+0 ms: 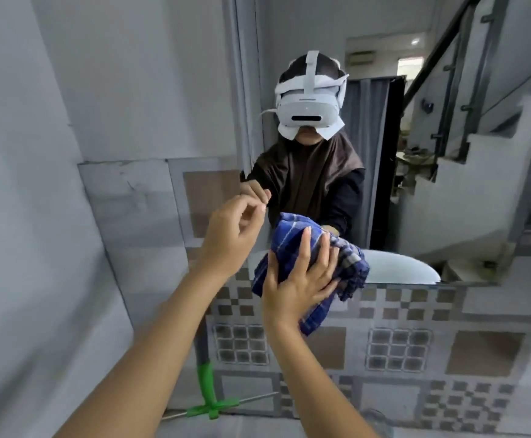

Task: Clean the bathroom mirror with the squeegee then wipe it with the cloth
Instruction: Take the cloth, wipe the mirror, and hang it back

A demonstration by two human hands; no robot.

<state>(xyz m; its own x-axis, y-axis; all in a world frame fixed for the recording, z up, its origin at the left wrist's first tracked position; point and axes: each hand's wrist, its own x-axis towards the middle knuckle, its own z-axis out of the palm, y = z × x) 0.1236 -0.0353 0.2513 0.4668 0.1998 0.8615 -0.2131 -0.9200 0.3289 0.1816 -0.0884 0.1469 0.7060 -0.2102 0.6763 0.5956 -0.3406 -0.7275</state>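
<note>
At the mirror point(384, 153): wiping step in hand.
Right hand point(299, 279): fingers spread, pressing the blue cloth point(292, 238) on the lower glass.
Left hand point(232, 238): empty, fingers loosely curled.
Squeegee point(208, 393): propped below, against the tiled wall.
Next: sweep across unwiped glass.
Containers: none visible.

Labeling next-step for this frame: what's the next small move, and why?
Probably sweep the cloth sideways across the mirror. The right hand presses it against the glass near the bottom edge, the left hand is empty, and the squeegee stands set aside below.
</note>
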